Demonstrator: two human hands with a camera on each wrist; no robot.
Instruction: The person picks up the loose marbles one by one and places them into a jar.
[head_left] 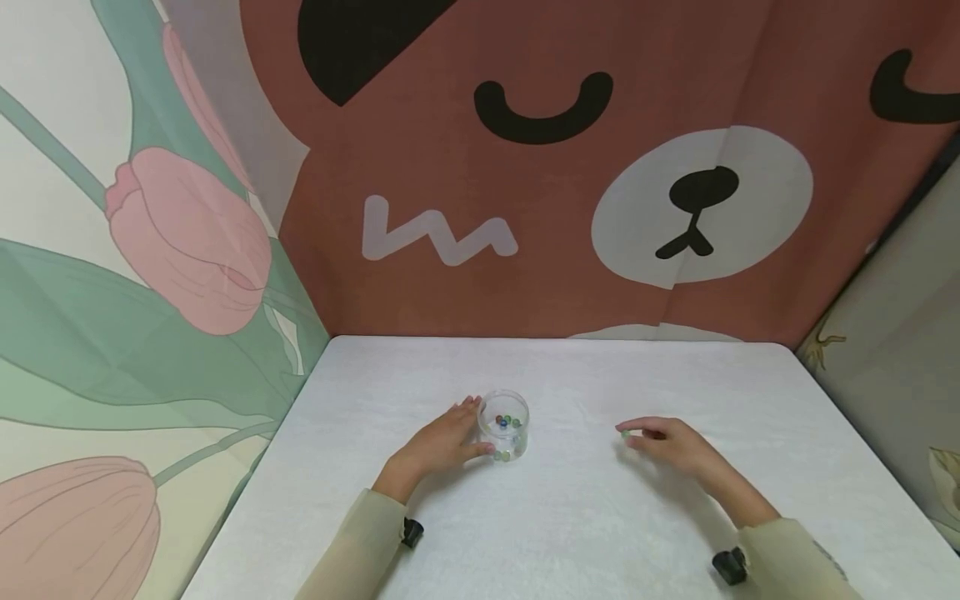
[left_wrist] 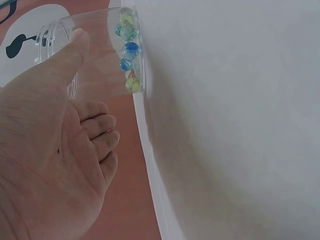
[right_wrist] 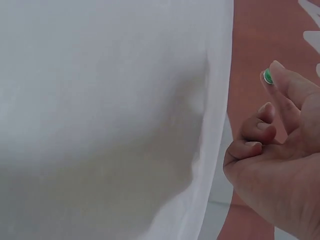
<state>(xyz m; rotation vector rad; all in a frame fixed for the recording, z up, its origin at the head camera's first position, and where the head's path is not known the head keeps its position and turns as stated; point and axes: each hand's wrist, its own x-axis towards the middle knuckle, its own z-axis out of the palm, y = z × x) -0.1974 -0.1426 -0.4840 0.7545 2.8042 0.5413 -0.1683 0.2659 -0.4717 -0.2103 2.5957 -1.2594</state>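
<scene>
A clear round jar (head_left: pixel 491 437) stands upright on the white table, its top uncovered. At its bottom lie several glass marbles (left_wrist: pixel 131 50) in blue, green and yellow tones. My left hand (head_left: pixel 438 442) holds the jar from its left side, thumb at the near wall and fingers toward the far side. To the right, apart from the jar, my right hand (head_left: pixel 678 446) pinches a green marble (right_wrist: pixel 268 76) between thumb and index finger, above the tabletop. The other fingers of that hand are curled in, as the right wrist view shows.
The white table (head_left: pixel 577 517) extends around both hands. Behind it hangs a brown cloth (head_left: pixel 420 300) with a bear face, and a tulip-patterned cloth (head_left: pixel 187 242) borders the left side. A grey patterned cloth (head_left: pixel 900 350) is on the right.
</scene>
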